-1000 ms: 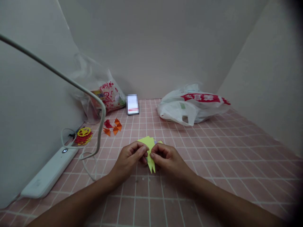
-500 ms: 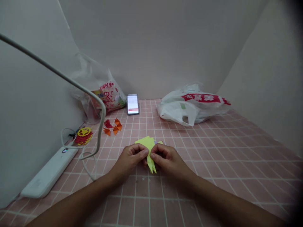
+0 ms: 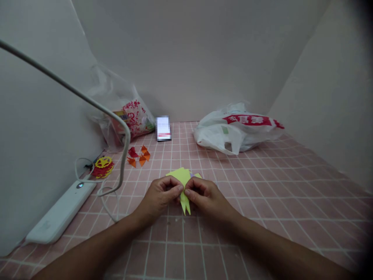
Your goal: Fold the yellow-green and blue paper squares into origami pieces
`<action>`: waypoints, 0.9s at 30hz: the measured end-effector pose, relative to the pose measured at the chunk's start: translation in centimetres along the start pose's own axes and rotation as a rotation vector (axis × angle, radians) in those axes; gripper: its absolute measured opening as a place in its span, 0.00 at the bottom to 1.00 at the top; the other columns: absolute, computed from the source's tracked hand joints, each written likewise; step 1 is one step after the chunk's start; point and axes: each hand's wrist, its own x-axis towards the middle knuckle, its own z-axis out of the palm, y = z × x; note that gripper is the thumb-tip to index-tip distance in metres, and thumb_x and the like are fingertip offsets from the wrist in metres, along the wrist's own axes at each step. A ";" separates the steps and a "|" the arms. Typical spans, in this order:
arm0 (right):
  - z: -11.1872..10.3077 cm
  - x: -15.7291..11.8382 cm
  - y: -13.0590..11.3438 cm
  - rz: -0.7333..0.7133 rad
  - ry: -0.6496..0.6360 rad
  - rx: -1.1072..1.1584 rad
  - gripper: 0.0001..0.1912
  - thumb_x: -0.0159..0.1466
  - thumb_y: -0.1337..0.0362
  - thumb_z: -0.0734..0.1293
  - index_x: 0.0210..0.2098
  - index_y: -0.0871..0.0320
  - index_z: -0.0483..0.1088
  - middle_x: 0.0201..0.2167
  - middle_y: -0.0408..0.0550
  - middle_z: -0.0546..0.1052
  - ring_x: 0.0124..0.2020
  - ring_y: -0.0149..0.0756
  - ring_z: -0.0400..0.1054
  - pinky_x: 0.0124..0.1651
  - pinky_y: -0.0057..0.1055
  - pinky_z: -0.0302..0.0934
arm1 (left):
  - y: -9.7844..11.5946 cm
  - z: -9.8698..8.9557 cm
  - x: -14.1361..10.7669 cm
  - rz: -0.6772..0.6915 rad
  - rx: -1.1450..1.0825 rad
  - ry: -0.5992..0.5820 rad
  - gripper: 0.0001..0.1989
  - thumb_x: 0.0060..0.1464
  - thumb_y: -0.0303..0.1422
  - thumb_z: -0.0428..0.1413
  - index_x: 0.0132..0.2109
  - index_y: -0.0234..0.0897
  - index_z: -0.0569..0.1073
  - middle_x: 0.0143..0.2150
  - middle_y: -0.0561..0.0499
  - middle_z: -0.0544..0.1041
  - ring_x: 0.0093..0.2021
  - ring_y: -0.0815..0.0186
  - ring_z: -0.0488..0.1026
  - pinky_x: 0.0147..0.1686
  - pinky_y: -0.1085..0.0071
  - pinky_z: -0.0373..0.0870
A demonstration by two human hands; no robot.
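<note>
A yellow-green folded paper (image 3: 185,205) is pinched between my two hands, its two narrow points hanging toward me. My left hand (image 3: 162,194) closes thumb and fingers on its left side. On the right side my right hand (image 3: 207,196) pinches the same piece, with the fingertips of both hands almost touching. Flat yellow-green paper (image 3: 179,174) shows just behind the fingers; whether it is part of the held piece I cannot tell. A bit of purple and yellow paper (image 3: 198,175) peeks out behind my right hand.
Small orange and red folded papers (image 3: 142,160) lie left of centre. Beside them are red and yellow cutouts (image 3: 103,167), a white power bank (image 3: 62,212) and a looping cable (image 3: 126,144). A lit phone (image 3: 163,128) and plastic bags (image 3: 136,118) (image 3: 239,130) stand at the back.
The hanging points of the folded paper have swung slightly left and now sit a little further apart. Both hands have barely moved and keep their pinch.
</note>
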 end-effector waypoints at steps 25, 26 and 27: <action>0.2 -0.2 -0.6 -0.004 0.024 0.176 0.16 0.62 0.51 0.66 0.32 0.56 0.61 0.23 0.40 0.68 0.20 0.27 0.60 0.22 0.26 0.54 | 0.0 0.4 -0.8 0.243 0.209 0.350 0.05 0.54 0.32 0.57 0.34 0.36 0.68 0.29 0.55 0.74 0.28 0.69 0.76 0.30 0.74 0.73; 0.2 -0.2 -0.7 -0.010 0.033 0.171 0.15 0.61 0.52 0.67 0.32 0.56 0.61 0.24 0.40 0.68 0.20 0.27 0.60 0.22 0.26 0.54 | -0.1 0.3 -0.8 0.265 0.240 0.356 0.05 0.55 0.31 0.57 0.33 0.36 0.68 0.30 0.55 0.73 0.28 0.69 0.76 0.31 0.74 0.73; 0.3 -0.2 -0.7 -0.012 0.044 0.167 0.14 0.61 0.53 0.67 0.32 0.55 0.61 0.24 0.39 0.68 0.20 0.27 0.60 0.22 0.26 0.54 | -0.2 0.3 -0.8 0.285 0.276 0.360 0.04 0.55 0.31 0.56 0.33 0.37 0.68 0.30 0.55 0.73 0.29 0.69 0.75 0.31 0.74 0.73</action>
